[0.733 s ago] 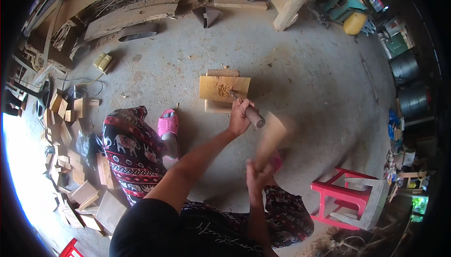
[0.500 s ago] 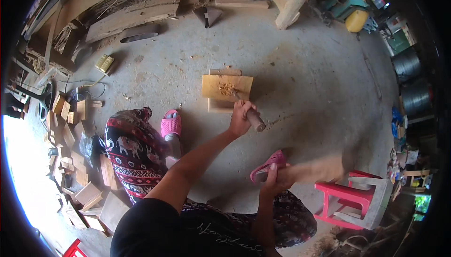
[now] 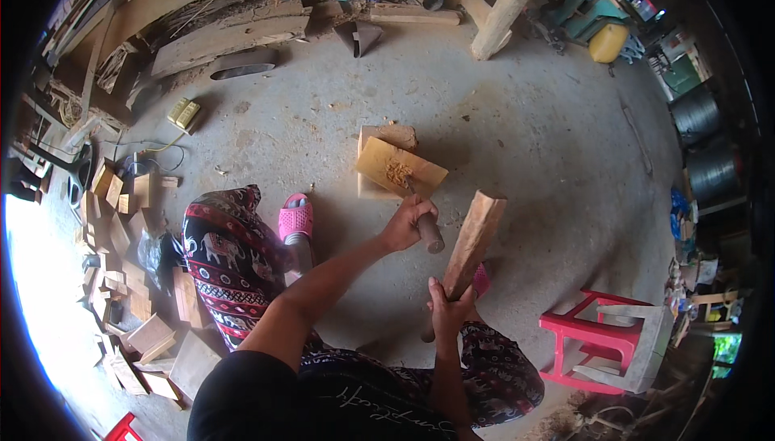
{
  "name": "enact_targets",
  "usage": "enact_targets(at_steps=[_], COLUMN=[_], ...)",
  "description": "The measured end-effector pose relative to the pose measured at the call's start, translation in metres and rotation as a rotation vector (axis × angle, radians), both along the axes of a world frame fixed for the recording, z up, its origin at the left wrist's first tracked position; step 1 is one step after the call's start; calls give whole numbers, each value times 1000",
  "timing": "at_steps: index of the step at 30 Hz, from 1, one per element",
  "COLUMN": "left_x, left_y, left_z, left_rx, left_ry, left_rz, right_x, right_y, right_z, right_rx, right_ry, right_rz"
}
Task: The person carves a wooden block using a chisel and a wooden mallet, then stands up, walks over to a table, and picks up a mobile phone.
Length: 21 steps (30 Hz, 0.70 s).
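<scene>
Two tools fill your hands in the head view. Your left hand (image 3: 410, 221) wraps its fingers round the handle of a thin-shanked chisel with a round brown wooden grip (image 3: 432, 238), probably to steer it while leaving the butt end bare. The shank slants toward a heap of pale curled wood shavings (image 3: 397, 173) at the middle of a yellow-brown rectangular wooden board (image 3: 387, 154); whether the tip touches the wood, I cannot tell. Your right hand (image 3: 450, 309) clasps the narrow lower part of a thick reddish-brown wooden mallet (image 3: 478, 235), thumb laid along it, which seems to suit control of the thicker end. The mallet is near the chisel's butt end but apart from it.

The board lies askew over a pale wooden block (image 3: 375, 190) on the grey concrete floor (image 3: 323, 118), its right corner overhanging the block's right edge. A rough brown wooden piece (image 3: 395, 135) sits along the block's far edge, perhaps as a backstop. Your pink perforated slippers (image 3: 296, 217) are planted wide apart, likely leaving room for both arms.
</scene>
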<state>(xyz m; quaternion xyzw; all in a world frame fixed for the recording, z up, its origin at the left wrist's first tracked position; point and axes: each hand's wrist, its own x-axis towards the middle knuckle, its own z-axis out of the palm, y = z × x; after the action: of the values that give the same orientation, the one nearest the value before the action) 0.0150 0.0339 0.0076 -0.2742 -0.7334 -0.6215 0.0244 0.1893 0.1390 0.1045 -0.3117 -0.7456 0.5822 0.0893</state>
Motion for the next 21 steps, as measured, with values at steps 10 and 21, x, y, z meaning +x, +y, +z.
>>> enact_targets(at_steps=[10,21], left_x=[-10,4], left_y=[3,-1], left_z=[9,-5], left_rx=[-14,140], left_ry=[75,2], left_rz=[100,44], right_x=[20,20], right_y=[10,-4], right_z=[-41,-44], right_rx=[413,278], right_ry=[152,89], right_rz=[85,188])
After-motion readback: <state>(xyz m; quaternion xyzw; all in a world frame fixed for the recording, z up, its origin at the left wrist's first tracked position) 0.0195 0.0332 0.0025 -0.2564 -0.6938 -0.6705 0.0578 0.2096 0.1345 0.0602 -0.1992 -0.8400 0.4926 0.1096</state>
